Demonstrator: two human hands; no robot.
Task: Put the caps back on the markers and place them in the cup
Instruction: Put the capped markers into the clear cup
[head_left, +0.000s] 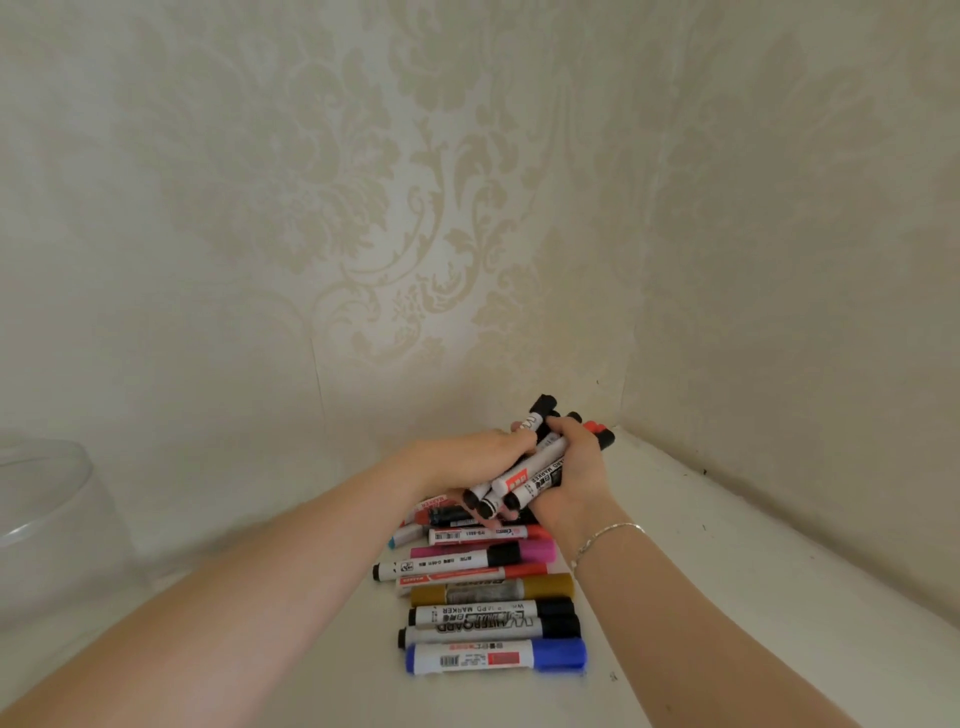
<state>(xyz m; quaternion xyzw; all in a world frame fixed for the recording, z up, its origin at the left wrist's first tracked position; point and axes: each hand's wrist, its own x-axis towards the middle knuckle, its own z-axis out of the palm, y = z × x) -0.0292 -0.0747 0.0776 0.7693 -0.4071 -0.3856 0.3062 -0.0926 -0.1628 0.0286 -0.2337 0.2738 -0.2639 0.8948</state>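
Both hands hold one bundle of several capped markers (540, 462) above the white surface, near the corner of the walls. My left hand (467, 460) covers the bundle from the left and my right hand (576, 467) wraps it from the right. Black and red caps stick out past the fingers. Below the hands lies a row of several more markers (493, 613), side by side, with blue, black, gold, red and pink caps. A clear cup (52, 519) stands at the far left edge, partly cut off.
The white surface (727, 597) runs into a corner of two cream patterned walls (623, 364) just behind the hands. A thin bracelet (608, 538) sits on my right wrist.
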